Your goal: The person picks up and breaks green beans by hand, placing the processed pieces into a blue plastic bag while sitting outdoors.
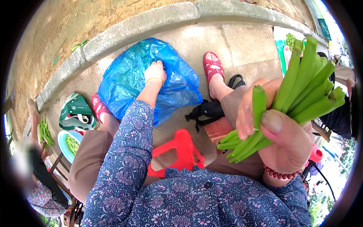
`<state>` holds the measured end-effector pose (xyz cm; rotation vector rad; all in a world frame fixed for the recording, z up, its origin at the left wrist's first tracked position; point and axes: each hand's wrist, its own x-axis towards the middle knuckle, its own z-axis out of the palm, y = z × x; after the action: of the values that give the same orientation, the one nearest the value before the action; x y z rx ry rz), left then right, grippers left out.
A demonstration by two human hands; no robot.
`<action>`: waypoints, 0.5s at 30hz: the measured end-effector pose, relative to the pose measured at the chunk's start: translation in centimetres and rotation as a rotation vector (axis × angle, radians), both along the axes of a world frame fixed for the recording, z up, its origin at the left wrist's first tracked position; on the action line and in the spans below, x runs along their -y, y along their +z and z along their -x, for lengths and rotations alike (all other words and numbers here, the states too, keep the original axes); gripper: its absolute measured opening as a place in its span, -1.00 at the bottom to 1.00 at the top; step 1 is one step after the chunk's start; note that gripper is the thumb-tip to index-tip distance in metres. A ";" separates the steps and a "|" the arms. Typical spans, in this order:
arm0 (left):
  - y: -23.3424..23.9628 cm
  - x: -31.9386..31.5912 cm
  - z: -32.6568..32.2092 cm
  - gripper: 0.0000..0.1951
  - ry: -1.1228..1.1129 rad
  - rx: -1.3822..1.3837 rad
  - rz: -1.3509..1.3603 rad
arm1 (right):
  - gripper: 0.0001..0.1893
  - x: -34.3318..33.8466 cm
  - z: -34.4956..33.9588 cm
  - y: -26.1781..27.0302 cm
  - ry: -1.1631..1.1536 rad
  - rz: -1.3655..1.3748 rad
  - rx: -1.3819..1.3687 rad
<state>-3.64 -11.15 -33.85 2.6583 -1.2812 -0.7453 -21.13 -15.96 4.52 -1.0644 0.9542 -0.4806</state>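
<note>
Close to the camera, my right hand [279, 133] grips a bunch of cut green vegetable stalks [300, 82]. The thumb presses across them, and one short stalk stands apart by the fingers. Their ends stick out on both sides of the fist. My left hand [155, 72] reaches down to a large blue plastic bag [127, 79] on the pavement between my feet. Its fingers are curled against the bag with the tips hidden, so whether they hold anything is unclear. Dim green contents show through the plastic.
A red plastic stool [181, 150] stands between my legs, near a black strapped bag [208, 109]. To the left are a green bag [76, 110], a basin of chopped greens [69, 142], a bundle of green stalks [45, 132] and a seated person [46, 187]. A stone kerb [147, 21] curves ahead.
</note>
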 end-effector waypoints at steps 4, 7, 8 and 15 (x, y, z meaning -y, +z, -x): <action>1.9 -0.8 0.6 -0.81 -0.163 -0.177 -0.061 | -0.72 0.4 0.4 -0.3 0.063 -0.009 0.007; 0.9 -4.1 2.3 -0.74 -0.185 -0.551 -0.137 | -0.73 0.2 -0.1 -0.6 0.122 0.060 0.196; -0.4 -5.7 3.1 -0.70 -0.196 -0.586 -0.240 | -0.74 0.0 -0.2 -1.2 0.142 0.083 0.280; 5.5 -7.7 2.3 -0.61 0.083 -0.175 -0.494 | -0.79 -0.4 1.9 -2.2 0.132 0.189 0.232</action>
<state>-5.94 -3.48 -28.34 2.8939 -1.0418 -1.4038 -23.01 -15.58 2.28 -1.2040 0.6390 -0.5790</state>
